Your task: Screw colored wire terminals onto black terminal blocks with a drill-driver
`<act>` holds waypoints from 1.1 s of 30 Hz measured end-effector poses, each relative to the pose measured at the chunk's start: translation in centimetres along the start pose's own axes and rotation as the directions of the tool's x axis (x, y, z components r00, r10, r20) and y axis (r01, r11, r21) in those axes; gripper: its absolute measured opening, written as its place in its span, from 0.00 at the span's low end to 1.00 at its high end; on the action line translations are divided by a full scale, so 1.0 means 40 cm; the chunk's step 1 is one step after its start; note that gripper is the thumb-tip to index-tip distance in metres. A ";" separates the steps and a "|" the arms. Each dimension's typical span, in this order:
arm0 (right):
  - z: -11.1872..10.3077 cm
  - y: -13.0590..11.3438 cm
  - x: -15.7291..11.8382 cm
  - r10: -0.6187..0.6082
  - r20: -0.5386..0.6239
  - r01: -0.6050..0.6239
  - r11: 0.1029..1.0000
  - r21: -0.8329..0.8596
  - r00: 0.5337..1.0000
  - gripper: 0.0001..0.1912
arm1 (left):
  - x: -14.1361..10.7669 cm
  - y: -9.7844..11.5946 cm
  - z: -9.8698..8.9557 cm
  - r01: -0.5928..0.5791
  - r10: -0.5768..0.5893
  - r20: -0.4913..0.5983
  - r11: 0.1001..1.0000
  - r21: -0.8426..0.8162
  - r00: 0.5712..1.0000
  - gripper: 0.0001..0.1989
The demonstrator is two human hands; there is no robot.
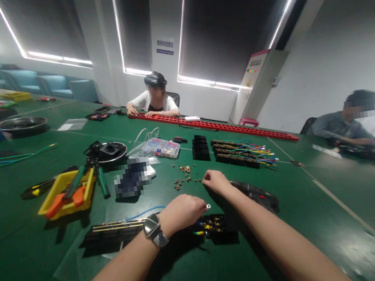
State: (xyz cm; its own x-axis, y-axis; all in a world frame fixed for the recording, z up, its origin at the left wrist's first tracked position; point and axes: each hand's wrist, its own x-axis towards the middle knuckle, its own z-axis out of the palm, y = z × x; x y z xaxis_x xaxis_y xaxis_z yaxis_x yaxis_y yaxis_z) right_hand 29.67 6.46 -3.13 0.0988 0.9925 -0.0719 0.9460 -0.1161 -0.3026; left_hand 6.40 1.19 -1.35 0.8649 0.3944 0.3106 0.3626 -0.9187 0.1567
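Note:
My left hand [183, 211], with a watch on its wrist, is closed round a wire whose ring terminal [208, 206] sticks out past the fingertips. A stretch of blue wire [145, 213] runs to that hand from behind. Just below it lies a black terminal block [223, 229] with brass screws and wire ends fixed in it. My right hand [217, 181] reaches further out, thumb and finger pinched at the edge of a scatter of small brass screws [185, 169]. What sits between those fingertips is too small to make out.
A black power screwdriver [260, 195] lies right of my right hand. Beyond are wired black blocks [236, 154] and bare ones [200, 148]. Leftward are a black strip [113, 234], a phone [132, 181] and a yellow tray [89, 198] with tools. Two people sit across the table.

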 end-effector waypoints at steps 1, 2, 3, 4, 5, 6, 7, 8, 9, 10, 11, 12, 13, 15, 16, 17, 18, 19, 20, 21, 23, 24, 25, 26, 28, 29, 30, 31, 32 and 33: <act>-0.003 -0.001 -0.003 -0.003 0.000 0.003 1.000 0.013 1.000 0.18 | -0.001 0.000 0.000 -0.009 0.009 -0.006 1.000 0.003 1.000 0.15; -0.008 0.000 -0.008 -0.006 0.000 0.006 1.000 0.030 1.000 0.18 | -0.001 0.000 0.001 -0.020 0.020 -0.012 1.000 0.005 1.000 0.15; -0.014 0.002 -0.017 -0.011 0.000 0.011 0.999 0.050 1.000 0.18 | -0.002 0.000 0.000 -0.030 0.030 -0.019 1.000 0.006 0.999 0.14; -0.023 0.005 -0.028 -0.018 -0.001 0.018 0.997 0.074 1.000 0.18 | -0.002 0.001 -0.001 -0.037 0.037 -0.025 0.999 0.006 0.999 0.14; -0.032 0.009 -0.043 -0.028 -0.003 0.028 0.994 0.102 1.000 0.18 | -0.002 0.002 -0.002 -0.038 0.038 -0.030 0.999 0.003 0.999 0.14; -0.043 0.014 -0.060 -0.042 -0.006 0.042 0.990 0.134 0.999 0.17 | -0.002 0.004 -0.005 -0.034 0.034 -0.033 0.999 -0.001 0.999 0.14; -0.055 0.018 -0.080 -0.061 -0.009 0.061 0.983 0.171 0.998 0.15 | -0.002 0.006 -0.008 -0.026 0.026 -0.031 1.000 -0.008 0.999 0.14; -0.066 0.022 -0.102 -0.083 -0.012 0.084 0.974 0.212 0.996 0.13 | -0.002 0.007 -0.011 -0.015 0.014 -0.026 1.000 -0.017 1.000 0.13; -0.076 0.024 -0.127 -0.108 -0.014 0.108 0.961 0.254 0.994 0.10 | -0.002 0.009 -0.013 -0.002 0.002 -0.019 1.000 -0.027 1.000 0.13; -0.085 0.026 -0.152 -0.136 -0.012 0.133 0.946 0.296 0.991 0.07 | -0.001 0.009 -0.015 0.008 -0.008 -0.012 0.999 -0.040 1.000 0.12; -0.092 0.026 -0.178 -0.164 -0.006 0.156 0.929 0.335 0.986 0.07 | -0.001 0.009 -0.016 0.015 -0.015 -0.008 0.999 -0.052 1.000 0.11; -0.097 0.024 -0.204 -0.193 0.003 0.178 0.911 0.372 0.981 0.07 | -0.002 0.009 -0.016 0.019 -0.020 -0.006 0.998 -0.061 1.000 0.10; -0.100 0.022 -0.229 -0.224 0.019 0.198 0.892 0.406 0.974 0.08 | -0.002 0.008 -0.015 0.021 -0.021 -0.003 0.997 -0.068 1.000 0.09; -0.102 0.015 -0.272 -0.279 0.046 0.228 0.859 0.458 0.959 0.08 | -0.002 0.006 -0.011 0.024 -0.024 0.007 0.997 -0.073 1.000 0.09; -0.101 0.011 -0.287 -0.298 0.060 0.235 0.847 0.476 0.953 0.08 | -0.002 0.004 -0.008 0.029 -0.028 0.014 0.997 -0.074 0.999 0.09; -0.101 0.008 -0.298 -0.310 0.070 0.238 0.839 0.490 0.948 0.08 | -0.002 0.003 -0.006 0.035 -0.033 0.021 0.997 -0.074 0.999 0.10; -0.100 0.007 -0.305 -0.315 0.080 0.235 0.833 0.501 0.946 0.08 | -0.002 0.003 -0.004 0.038 -0.036 0.027 0.996 -0.076 0.999 0.10; -0.099 0.006 -0.308 -0.314 0.089 0.227 0.828 0.513 0.945 0.08 | -0.002 0.002 -0.003 0.040 -0.038 0.030 0.996 -0.077 0.999 0.10; -0.098 0.006 -0.307 -0.311 0.097 0.217 0.823 0.526 0.945 0.08 | -0.002 0.002 -0.001 0.040 -0.038 0.029 0.996 -0.076 0.999 0.10; -0.096 0.007 -0.303 -0.308 0.106 0.205 0.816 0.541 0.945 0.09 | -0.002 0.001 0.000 0.035 -0.033 0.028 0.997 -0.073 0.999 0.11; -0.091 0.011 -0.292 -0.306 0.131 0.178 0.798 0.576 0.943 0.10 | -0.003 0.001 0.001 0.021 -0.020 0.029 0.998 -0.065 0.999 0.11; -0.087 0.012 -0.287 -0.304 0.145 0.164 0.789 0.593 0.941 0.11 | -0.004 0.002 0.001 0.014 -0.012 0.030 0.998 -0.063 0.999 0.11; -0.082 0.012 -0.282 -0.301 0.156 0.149 0.781 0.606 0.941 0.12 | -0.004 0.002 0.001 0.005 -0.003 0.030 0.998 -0.062 1.000 0.11; -0.077 0.011 -0.278 -0.295 0.166 0.134 0.777 0.615 0.941 0.12 | -0.005 0.002 0.001 -0.002 0.004 0.029 0.998 -0.061 1.000 0.11; -0.069 0.007 -0.275 -0.275 0.174 0.111 0.775 0.622 0.946 0.12 | -0.005 0.003 0.001 -0.010 0.012 0.024 0.998 -0.056 1.000 0.11; -0.066 0.005 -0.275 -0.265 0.174 0.104 0.778 0.619 0.948 0.12 | -0.005 0.003 0.002 -0.012 0.013 0.022 0.998 -0.054 1.000 0.10; -0.064 0.002 -0.276 -0.257 0.172 0.101 0.783 0.614 0.951 0.12 | -0.004 0.003 0.002 -0.013 0.014 0.022 0.999 -0.053 1.000 0.10; -0.062 0.000 -0.278 -0.250 0.166 0.102 0.789 0.605 0.954 0.11 | -0.004 0.003 0.003 -0.012 0.013 0.020 0.998 -0.054 1.000 0.10; -0.061 -0.002 -0.280 -0.244 0.158 0.106 0.798 0.593 0.957 0.11 | -0.003 0.003 0.003 -0.010 0.011 0.018 0.998 -0.057 1.000 0.10; -0.060 -0.005 -0.281 -0.235 0.146 0.110 0.809 0.577 0.961 0.11 | -0.003 0.004 0.004 -0.007 0.008 0.016 0.998 -0.061 1.000 0.10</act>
State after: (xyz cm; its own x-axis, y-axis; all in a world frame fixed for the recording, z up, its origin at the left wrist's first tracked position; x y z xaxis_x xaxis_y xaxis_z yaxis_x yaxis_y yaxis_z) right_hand 29.13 -4.60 0.02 -0.1730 0.9754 -0.1369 0.5981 -0.0064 -0.8014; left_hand 6.41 1.01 -1.49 0.8731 0.3863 0.2973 0.3343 -0.9184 0.2116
